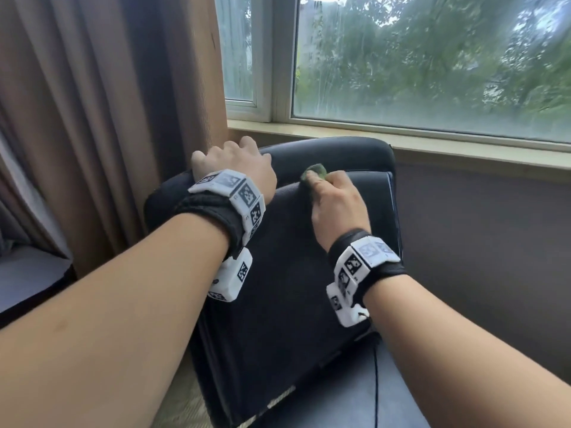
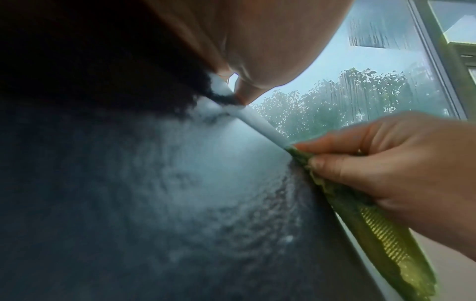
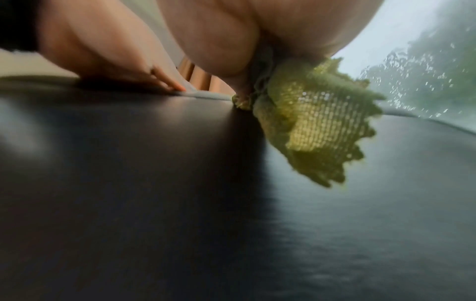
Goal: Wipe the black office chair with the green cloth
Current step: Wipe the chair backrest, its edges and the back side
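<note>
The black office chair (image 1: 278, 273) stands below me with its backrest facing me, its top edge toward the window. My left hand (image 1: 238, 168) grips the top left corner of the backrest, fingers curled over the edge. My right hand (image 1: 333, 199) pinches the bunched green cloth (image 1: 315, 171) and presses it against the backrest near its top. In the left wrist view the right hand (image 2: 386, 163) holds the cloth (image 2: 373, 224) flat on the chair (image 2: 154, 203). In the right wrist view the mesh-textured cloth (image 3: 314, 126) sticks out of my fist over the black surface (image 3: 180, 193).
A window (image 1: 432, 63) with a pale sill (image 1: 401, 140) is just beyond the chair. Brown curtains (image 1: 108, 103) hang at the left, close to the chair's left side. A dark wall (image 1: 494, 242) lies to the right. A thin black cable (image 1: 376, 381) hangs by the seat.
</note>
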`<state>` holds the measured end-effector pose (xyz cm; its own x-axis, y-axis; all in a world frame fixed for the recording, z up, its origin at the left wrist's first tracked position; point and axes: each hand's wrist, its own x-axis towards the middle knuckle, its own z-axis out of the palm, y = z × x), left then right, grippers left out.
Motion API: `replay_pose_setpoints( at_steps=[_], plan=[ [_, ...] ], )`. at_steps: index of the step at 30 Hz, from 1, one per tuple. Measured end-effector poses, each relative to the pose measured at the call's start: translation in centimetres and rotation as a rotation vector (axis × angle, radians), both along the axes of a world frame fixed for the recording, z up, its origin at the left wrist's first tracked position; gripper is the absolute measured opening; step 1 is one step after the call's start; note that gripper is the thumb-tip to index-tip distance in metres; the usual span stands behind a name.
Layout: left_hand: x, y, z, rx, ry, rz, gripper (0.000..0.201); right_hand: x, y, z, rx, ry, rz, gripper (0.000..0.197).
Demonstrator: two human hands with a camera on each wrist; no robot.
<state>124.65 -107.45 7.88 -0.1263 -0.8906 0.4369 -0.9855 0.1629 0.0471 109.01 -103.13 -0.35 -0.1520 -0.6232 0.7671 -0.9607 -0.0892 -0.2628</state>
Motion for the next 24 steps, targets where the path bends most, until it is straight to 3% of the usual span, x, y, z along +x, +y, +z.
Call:
replay_pose_setpoints(
  at_steps=[3,7,11,13,18,21,24],
  plan=[
    [0.1,0.0,-0.4,-0.042,-0.011,0.01,0.046,1.6,0.4,-0.6,-0.009,0.098,0.07,0.045],
    [0.0,0.1,-0.9,-0.098,-0.04,-0.013,0.046,-1.7,-0.3,0.2,0.013,0.221,0.003,0.048],
    [-0.2,0.3,-1.1,-0.125,-0.055,0.004,0.046,-5.6,-0.7,0.8,0.092,0.075,-0.145,0.045],
    [-0.2,0.3,-1.2,-0.13,-0.062,0.015,0.046,-4.8,-0.6,0.7,0.085,0.04,-0.167,0.046],
    [0.1,0.3,-1.5,-0.137,-0.034,0.022,0.046,0.3,0.1,-0.7,-0.008,0.175,-0.008,0.046],
    [0.2,0.1,-1.4,-0.149,-0.03,0.011,0.047,-2.9,-0.3,-0.2,0.005,0.238,-0.022,0.048],
    [0.0,0.3,-1.3,-0.129,-0.046,0.012,0.046,-6.9,-0.7,0.4,0.062,0.086,-0.156,0.046]
  ],
)
